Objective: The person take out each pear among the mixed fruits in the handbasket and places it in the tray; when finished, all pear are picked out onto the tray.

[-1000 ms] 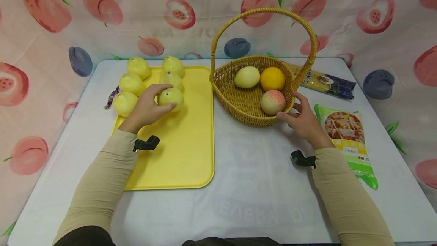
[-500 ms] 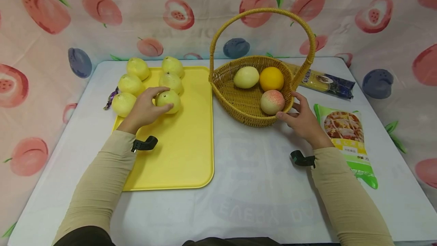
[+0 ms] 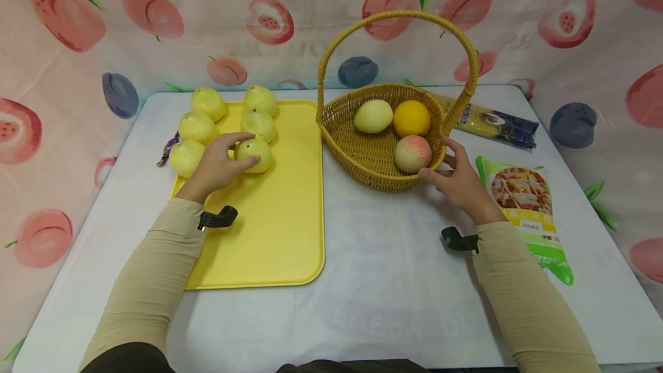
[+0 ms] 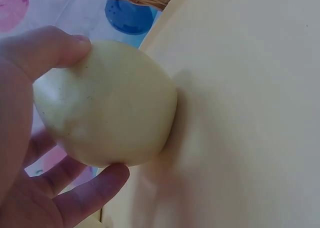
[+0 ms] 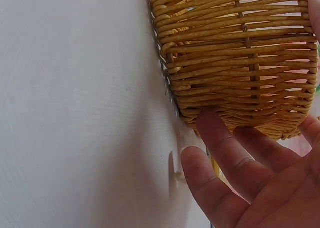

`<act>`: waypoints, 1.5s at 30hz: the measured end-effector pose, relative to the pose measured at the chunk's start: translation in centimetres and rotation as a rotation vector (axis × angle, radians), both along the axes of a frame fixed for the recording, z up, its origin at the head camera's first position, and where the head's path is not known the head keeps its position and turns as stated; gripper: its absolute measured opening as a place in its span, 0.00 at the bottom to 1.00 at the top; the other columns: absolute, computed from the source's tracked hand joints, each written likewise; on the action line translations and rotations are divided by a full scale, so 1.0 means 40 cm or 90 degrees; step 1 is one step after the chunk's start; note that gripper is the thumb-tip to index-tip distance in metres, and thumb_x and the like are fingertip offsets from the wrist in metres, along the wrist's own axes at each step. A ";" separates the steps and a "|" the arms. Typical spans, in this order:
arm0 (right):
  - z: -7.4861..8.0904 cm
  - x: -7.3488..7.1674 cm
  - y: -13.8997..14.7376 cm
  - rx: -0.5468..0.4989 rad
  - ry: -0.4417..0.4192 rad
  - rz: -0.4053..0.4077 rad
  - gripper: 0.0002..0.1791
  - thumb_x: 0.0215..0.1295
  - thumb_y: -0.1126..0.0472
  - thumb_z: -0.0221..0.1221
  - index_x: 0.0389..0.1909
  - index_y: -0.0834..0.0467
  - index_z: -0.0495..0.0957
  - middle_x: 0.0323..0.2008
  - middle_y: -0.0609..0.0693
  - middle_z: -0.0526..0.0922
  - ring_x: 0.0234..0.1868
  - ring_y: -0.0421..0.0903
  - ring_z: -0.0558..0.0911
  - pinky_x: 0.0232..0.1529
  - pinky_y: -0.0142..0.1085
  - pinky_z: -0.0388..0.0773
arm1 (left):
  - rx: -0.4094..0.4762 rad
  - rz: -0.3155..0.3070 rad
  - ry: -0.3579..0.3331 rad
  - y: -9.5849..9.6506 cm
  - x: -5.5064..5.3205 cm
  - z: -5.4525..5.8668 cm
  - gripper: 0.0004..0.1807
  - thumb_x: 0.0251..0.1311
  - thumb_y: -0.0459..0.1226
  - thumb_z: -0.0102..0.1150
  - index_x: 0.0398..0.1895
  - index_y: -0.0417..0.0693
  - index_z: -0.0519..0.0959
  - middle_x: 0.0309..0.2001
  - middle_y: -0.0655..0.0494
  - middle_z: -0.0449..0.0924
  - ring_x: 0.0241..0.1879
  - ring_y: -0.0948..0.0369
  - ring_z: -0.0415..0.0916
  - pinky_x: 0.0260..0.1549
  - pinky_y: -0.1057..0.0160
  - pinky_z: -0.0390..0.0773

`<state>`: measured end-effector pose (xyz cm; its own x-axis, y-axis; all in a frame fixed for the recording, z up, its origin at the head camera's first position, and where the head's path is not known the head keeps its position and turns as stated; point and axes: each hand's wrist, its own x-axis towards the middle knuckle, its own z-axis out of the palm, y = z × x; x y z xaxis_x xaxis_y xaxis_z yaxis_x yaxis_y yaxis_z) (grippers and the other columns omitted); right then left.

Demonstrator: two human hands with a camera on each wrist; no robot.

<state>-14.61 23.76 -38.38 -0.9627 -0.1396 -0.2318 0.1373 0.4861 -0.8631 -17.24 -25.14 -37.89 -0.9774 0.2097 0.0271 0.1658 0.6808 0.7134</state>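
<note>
My left hand holds a pale yellow-green round fruit at the tray's left part, thumb on one side and fingers on the other. In the left wrist view that fruit sits against the yellow tray. Several similar pale fruits stand in two rows behind and to the left of it. At the right, my right hand grips the side of a wicker basket, thumb at the rim and fingers against the outer weave. Inside lie a pale fruit, an orange and a peach.
A tall handle arches over the basket. Behind its right side lies a long blue-and-yellow packet. A green food bag lies beside the right forearm. A purple wrapped candy rests left of the tray on the white table.
My left hand and the fruit in it have shifted slightly left and a little toward me. The right hand stays on the basket.
</note>
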 end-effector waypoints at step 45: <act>-0.004 -0.003 0.001 -0.004 0.004 -0.001 0.54 0.70 0.47 0.61 0.80 0.46 0.30 0.75 0.66 0.55 0.63 0.63 0.72 0.49 0.37 0.75 | 0.060 -0.001 0.198 0.118 0.040 0.080 0.25 0.62 0.36 0.66 0.62 0.37 0.76 0.64 0.42 0.71 0.66 0.45 0.63 0.63 0.42 0.62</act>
